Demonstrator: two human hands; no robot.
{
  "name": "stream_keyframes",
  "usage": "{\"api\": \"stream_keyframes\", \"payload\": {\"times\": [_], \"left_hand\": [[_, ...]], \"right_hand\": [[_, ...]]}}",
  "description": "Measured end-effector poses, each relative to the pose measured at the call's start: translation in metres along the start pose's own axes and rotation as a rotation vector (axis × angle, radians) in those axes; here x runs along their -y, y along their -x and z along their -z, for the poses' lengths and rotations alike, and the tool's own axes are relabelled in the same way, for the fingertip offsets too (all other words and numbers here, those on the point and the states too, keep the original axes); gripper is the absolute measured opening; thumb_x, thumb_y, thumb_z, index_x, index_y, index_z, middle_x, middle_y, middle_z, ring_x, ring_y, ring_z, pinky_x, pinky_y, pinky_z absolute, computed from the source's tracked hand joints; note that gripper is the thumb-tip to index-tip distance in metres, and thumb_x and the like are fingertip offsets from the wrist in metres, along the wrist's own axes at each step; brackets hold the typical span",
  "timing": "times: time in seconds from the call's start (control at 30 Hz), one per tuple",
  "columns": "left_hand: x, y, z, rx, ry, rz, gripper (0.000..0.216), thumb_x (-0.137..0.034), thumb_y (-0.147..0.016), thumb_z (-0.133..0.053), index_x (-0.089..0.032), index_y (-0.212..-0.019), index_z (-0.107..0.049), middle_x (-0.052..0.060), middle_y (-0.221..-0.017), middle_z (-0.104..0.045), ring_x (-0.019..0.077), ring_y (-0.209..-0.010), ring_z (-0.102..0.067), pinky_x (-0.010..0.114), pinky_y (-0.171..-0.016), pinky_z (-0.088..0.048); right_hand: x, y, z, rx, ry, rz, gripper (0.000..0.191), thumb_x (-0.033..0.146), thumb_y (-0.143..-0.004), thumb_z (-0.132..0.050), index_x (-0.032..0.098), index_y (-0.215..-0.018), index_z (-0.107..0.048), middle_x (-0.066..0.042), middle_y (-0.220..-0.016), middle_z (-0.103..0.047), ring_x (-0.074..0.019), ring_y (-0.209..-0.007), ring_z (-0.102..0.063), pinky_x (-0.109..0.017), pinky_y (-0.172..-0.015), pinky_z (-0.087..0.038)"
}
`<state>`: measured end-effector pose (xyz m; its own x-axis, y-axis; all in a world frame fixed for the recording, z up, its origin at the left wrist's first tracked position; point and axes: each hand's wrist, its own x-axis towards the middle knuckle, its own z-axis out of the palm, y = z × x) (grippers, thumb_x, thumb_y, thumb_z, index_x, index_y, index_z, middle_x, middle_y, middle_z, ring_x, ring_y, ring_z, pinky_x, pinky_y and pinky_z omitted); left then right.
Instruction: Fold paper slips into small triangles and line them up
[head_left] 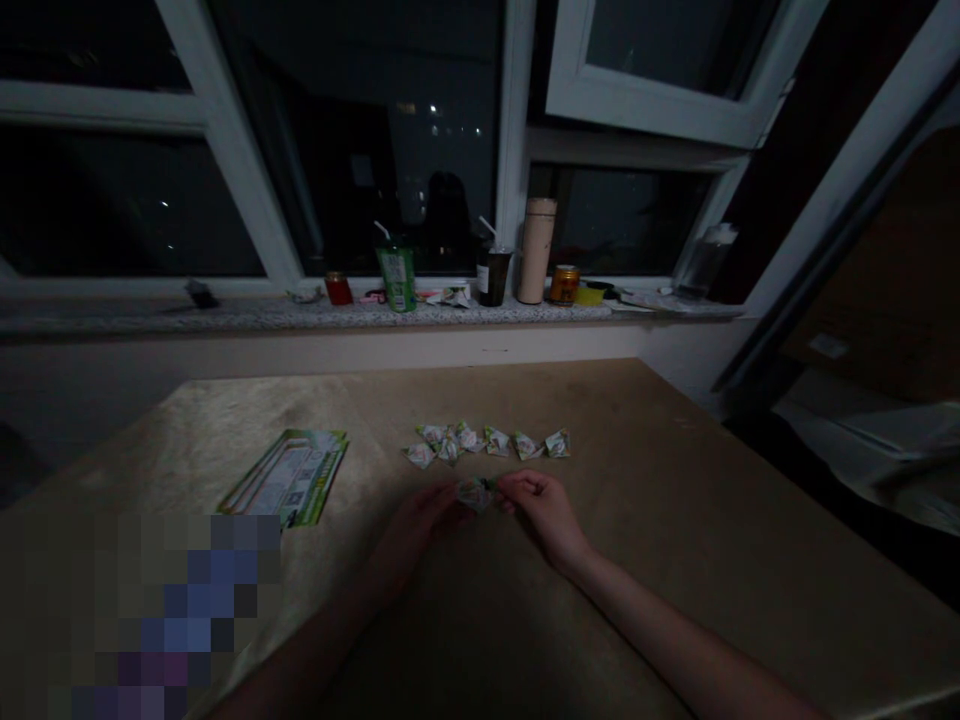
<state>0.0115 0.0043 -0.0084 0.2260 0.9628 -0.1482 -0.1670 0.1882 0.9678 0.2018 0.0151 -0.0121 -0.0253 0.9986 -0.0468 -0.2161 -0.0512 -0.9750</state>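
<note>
One packet [474, 494], indistinct between shadowy fingers [525, 483]

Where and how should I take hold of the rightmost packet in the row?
I'd pinch the rightmost packet lightly by its right edge, coming in from the right: it ends the row, with bare table on that side, while the neighbouring packet lies close on its left. It looks small and folded, so a firm squeeze might crush it.

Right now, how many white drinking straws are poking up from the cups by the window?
2. One white straw leans from the green printed cup; another white straw leans from the dark cup with a white label. I see none hidden.
</note>
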Motion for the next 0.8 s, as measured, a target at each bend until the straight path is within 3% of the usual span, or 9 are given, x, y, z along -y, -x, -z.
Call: {"api": "stream_keyframes", "payload": {"times": [0.4,0.57,0.67,0.8], "left_hand": [[-0.004,0.001,-0.007,-0.130,0.037,-0.003,0.043,-0.050,-0.073,-0.071,-0.018,-0.100,-0.068,0.007,-0.107,-0.070,0.0247,-0.092,-0.067,0.036,-0.088,-0.050],[-0.002,0.000,-0.005,-0.110,0.005,-0.006,0.046,-0.053,-0.075,-0.067,-0.015,-0.100,-0.068,0.010,-0.110,-0.069,0.0260,-0.095,-0.066,0.037,-0.090,-0.050],[0.000,0.001,-0.004,-0.124,-0.115,-0.025,0.042,-0.050,-0.078,-0.063,-0.016,-0.102,-0.067,0.009,-0.103,-0.071,0.0258,-0.091,-0.067,0.037,-0.086,-0.051],[0.000,0.010,-0.004,-0.063,-0.543,-0.159,0.030,-0.039,-0.085,-0.054,-0.021,-0.105,-0.068,0.006,-0.100,-0.072,0.0253,-0.092,-0.066,0.037,-0.087,-0.049]], "right_hand": [[0.002,-0.012,0.001,-0.007,-0.008,0.023,0.025,0.041,-0.062,-0.075,0.017,-0.066,-0.068,-0.002,-0.061,-0.067,-0.0137,-0.055,-0.057,-0.025,-0.056,-0.042],[0.004,-0.025,0.001,-0.038,0.047,0.060,0.025,0.041,-0.063,-0.073,0.017,-0.066,-0.068,-0.003,-0.061,-0.067,-0.0139,-0.056,-0.057,-0.025,-0.056,-0.042],[0.004,-0.034,0.002,-0.057,0.061,0.059,0.026,0.041,-0.062,-0.073,0.016,-0.066,-0.068,-0.003,-0.060,-0.066,-0.0136,-0.054,-0.057,-0.024,-0.053,-0.040],[0.006,-0.048,0.004,-0.092,0.064,0.073,0.025,0.039,-0.061,-0.073,0.016,-0.067,-0.068,-0.003,-0.061,-0.067,-0.0138,-0.054,-0.058,-0.024,-0.053,-0.040]]}}
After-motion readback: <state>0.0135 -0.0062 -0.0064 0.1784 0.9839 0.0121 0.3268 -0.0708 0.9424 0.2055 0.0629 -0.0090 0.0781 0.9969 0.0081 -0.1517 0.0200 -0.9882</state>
